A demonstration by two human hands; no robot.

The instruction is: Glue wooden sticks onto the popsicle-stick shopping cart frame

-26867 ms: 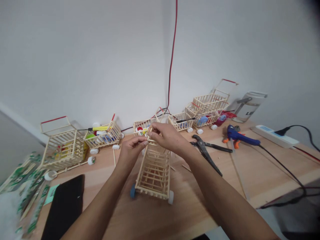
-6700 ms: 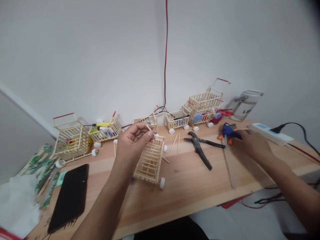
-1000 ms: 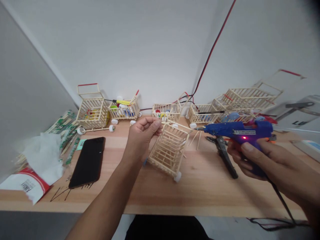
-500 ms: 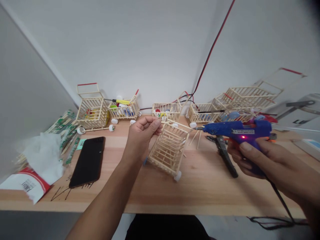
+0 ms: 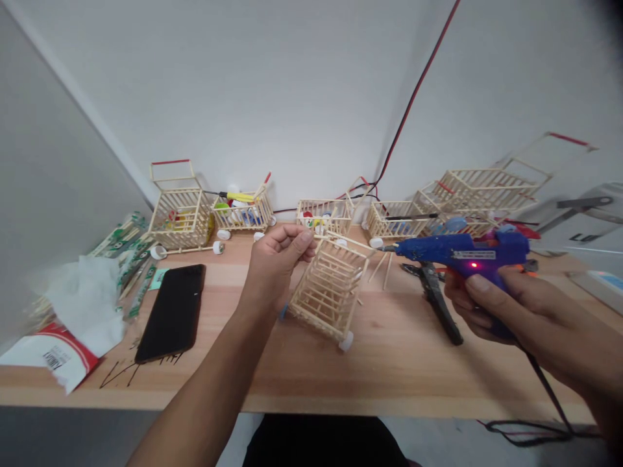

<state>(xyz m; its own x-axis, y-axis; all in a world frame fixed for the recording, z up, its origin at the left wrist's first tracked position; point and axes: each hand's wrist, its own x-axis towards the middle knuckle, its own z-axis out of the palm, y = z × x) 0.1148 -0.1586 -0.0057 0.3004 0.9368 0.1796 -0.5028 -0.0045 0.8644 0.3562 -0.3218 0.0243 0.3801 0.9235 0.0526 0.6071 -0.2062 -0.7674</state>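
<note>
My left hand (image 5: 285, 250) pinches the upper left corner of a miniature shopping cart (image 5: 328, 292) built from thin wooden sticks. The cart is tilted, and a white wheel (image 5: 346, 341) shows at its lower right. In my right hand (image 5: 506, 298) is a blue hot glue gun (image 5: 457, 251) with a red light glowing on its side. Its nozzle points left, close to the cart's upper right corner; whether it touches, I cannot tell. Loose sticks (image 5: 384, 271) lie behind the cart, and black-handled pliers (image 5: 435, 301) rest below the glue gun.
Several finished stick carts (image 5: 180, 217) line the wall, some holding coloured caps. A black phone (image 5: 171, 314), wrapped stick bundles (image 5: 129, 250) and a torn packet (image 5: 61, 353) occupy the left side. The glue gun's cord (image 5: 542, 376) hangs past the table's front edge (image 5: 389, 405).
Almost nothing differs. Both hands, the cart and the glue gun keep nearly the same positions, with only a slight shift of the camera.
</note>
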